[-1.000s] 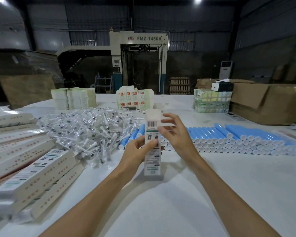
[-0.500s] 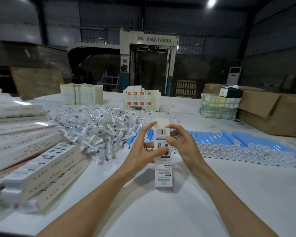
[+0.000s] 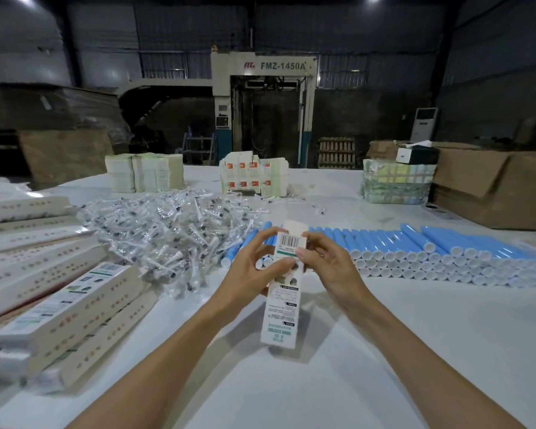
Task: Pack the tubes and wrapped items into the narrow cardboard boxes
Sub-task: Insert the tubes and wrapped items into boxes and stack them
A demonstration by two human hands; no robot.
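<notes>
A narrow white cardboard box [image 3: 281,317] stands upright on the white table [image 3: 384,351], its top flap raised. My left hand [image 3: 248,270] grips its upper left side, thumb across the front. My right hand [image 3: 325,264] pinches the upper right edge near the barcode. Behind the hands lie rows of blue tubes [image 3: 440,252] with white caps toward me. A heap of clear-wrapped small items [image 3: 167,236] lies to the left of the tubes.
Closed narrow boxes [image 3: 62,311] are stacked at the left edge. Stacks of flat cartons [image 3: 143,171], [image 3: 254,176] and a wrapped bundle [image 3: 395,185] stand at the back. Brown cardboard boxes [image 3: 492,187] sit at the far right. A machine [image 3: 263,109] stands beyond the table.
The box has been lowered toward me and stands on the table. Both hands have closed in on its upper end, the right hand moving from open fingers to a pinch.
</notes>
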